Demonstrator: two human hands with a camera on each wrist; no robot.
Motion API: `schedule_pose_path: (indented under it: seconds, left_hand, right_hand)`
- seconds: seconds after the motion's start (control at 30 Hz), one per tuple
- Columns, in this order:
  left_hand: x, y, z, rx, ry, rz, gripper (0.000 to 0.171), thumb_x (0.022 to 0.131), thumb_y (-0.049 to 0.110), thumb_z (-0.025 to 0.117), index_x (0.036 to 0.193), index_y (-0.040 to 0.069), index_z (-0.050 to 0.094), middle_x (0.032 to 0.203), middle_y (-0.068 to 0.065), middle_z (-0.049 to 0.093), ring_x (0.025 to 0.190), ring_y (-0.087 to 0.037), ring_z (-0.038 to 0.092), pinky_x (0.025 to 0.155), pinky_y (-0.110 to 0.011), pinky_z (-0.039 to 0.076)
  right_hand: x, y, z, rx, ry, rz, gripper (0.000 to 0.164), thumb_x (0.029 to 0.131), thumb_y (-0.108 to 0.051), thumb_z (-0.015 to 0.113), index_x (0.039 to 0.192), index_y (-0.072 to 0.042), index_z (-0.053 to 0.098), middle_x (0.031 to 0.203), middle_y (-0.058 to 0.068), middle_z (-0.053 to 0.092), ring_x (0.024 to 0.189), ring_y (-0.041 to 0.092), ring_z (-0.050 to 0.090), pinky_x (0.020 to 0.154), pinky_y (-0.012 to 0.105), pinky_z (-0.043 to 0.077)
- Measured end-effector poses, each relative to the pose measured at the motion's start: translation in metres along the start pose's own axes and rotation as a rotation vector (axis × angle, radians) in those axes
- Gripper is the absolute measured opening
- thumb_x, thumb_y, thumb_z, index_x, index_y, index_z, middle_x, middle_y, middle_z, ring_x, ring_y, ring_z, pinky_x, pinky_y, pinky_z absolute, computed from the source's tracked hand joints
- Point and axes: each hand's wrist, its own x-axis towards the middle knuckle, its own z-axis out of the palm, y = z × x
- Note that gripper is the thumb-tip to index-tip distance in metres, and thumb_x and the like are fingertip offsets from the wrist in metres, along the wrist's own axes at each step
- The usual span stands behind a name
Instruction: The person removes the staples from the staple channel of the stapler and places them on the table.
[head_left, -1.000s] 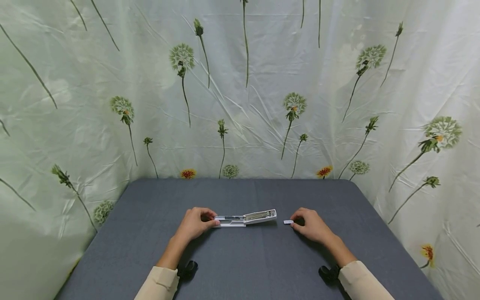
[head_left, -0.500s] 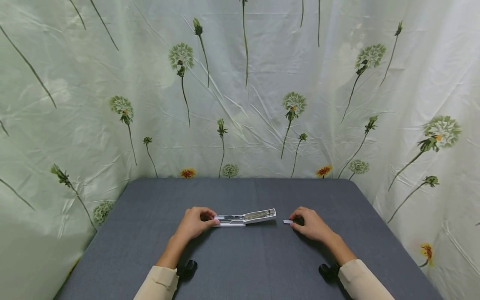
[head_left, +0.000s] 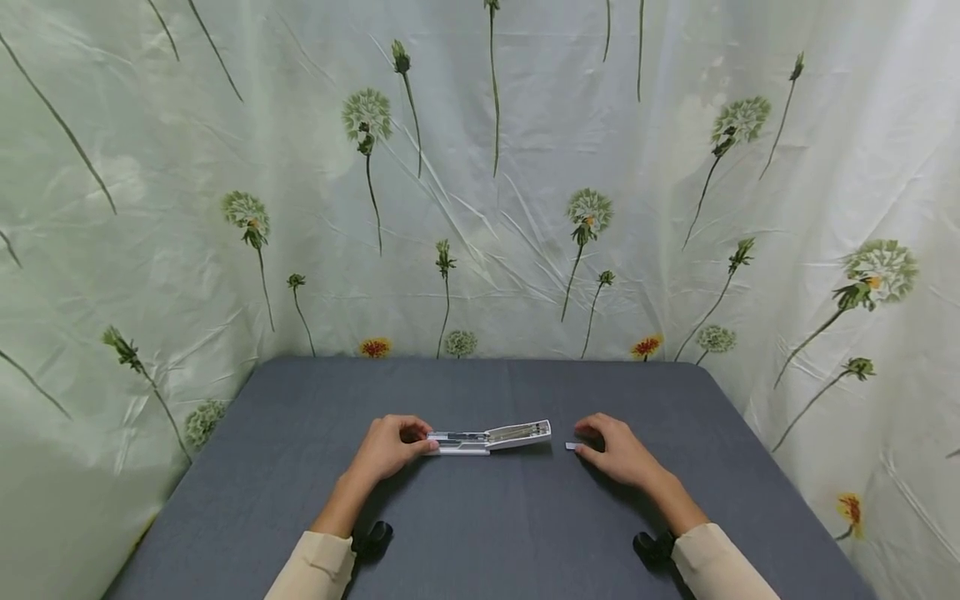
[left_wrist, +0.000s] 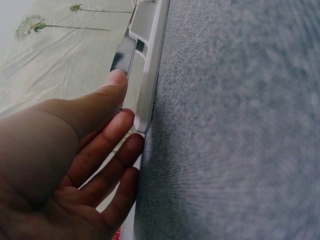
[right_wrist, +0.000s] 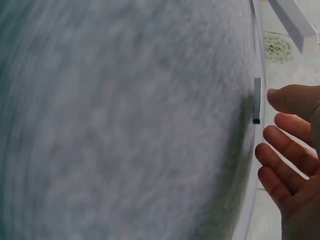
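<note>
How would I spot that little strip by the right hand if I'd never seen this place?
Find the dark grey table, then the white stapler lying opened out on it. Just beyond the stapler's raised end, by the thumb of the right hand, sits the strip. It's a plain, pale grey sliver, far shorter than the stapler.

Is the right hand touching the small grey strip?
Apart. The right wrist view shows a gap between the small grey strip and the thumb of the right hand.
</note>
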Motion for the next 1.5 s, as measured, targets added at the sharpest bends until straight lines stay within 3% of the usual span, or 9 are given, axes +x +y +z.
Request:
schedule_pose_path:
  seconds: [0.2,0.4,0.57,1.1,1.5]
  left_hand:
    - [-0.001,0.001,-0.002,0.013,0.001,0.002,0.014,0.084,0.030,0.087,0.092,0.022,0.079,0.078,0.012,0.070,0.072,-0.005,0.061,0.072,-0.033,0.050]
    - [0.001,0.004,-0.002,0.010,-0.009,0.013,0.014,0.085,0.029,0.086,0.094,0.020,0.079,0.078,0.011,0.071,0.071,-0.005,0.062,0.072,-0.033,0.050]
    - [0.001,0.003,-0.002,0.010,-0.016,0.008,0.014,0.084,0.028,0.086,0.094,0.021,0.079,0.078,0.011,0.071,0.071,-0.005,0.062,0.072,-0.033,0.050]
    - [0.001,0.000,-0.004,-0.033,-0.037,0.009,0.016,0.084,0.031,0.086,0.098,0.025,0.079,0.082,0.013,0.074,0.077,-0.003,0.067,0.080,-0.036,0.053]
    - [0.000,0.001,-0.003,-0.045,-0.026,-0.011,0.015,0.085,0.030,0.086,0.097,0.025,0.080,0.083,0.011,0.075,0.076,-0.004,0.067,0.077,-0.035,0.053]
  right_hand:
    - [0.008,-0.017,-0.001,0.031,0.061,0.009,0.029,0.096,-0.020,0.074,0.122,-0.007,0.070,0.117,0.006,0.069,0.107,0.026,0.068,0.092,0.048,0.054]
    - [0.018,-0.036,-0.001,0.090,0.205,-0.045,0.023,0.095,-0.017,0.076,0.116,-0.008,0.073,0.111,0.005,0.071,0.102,0.026,0.069,0.089,0.053,0.055]
    - [0.030,-0.054,0.003,0.143,0.261,-0.085,0.017,0.094,-0.014,0.076,0.111,-0.011,0.074,0.108,0.003,0.072,0.099,0.023,0.069,0.087,0.053,0.055]
    - [0.060,-0.106,0.036,0.213,0.151,-0.125,0.020,0.095,-0.016,0.076,0.113,-0.008,0.074,0.110,0.008,0.072,0.104,0.028,0.069,0.089,0.053,0.055]
    - [0.078,-0.128,0.066,0.155,0.061,-0.158,0.022,0.096,-0.018,0.075,0.113,-0.005,0.075,0.109,0.007,0.072,0.101,0.024,0.068,0.088,0.044,0.056]
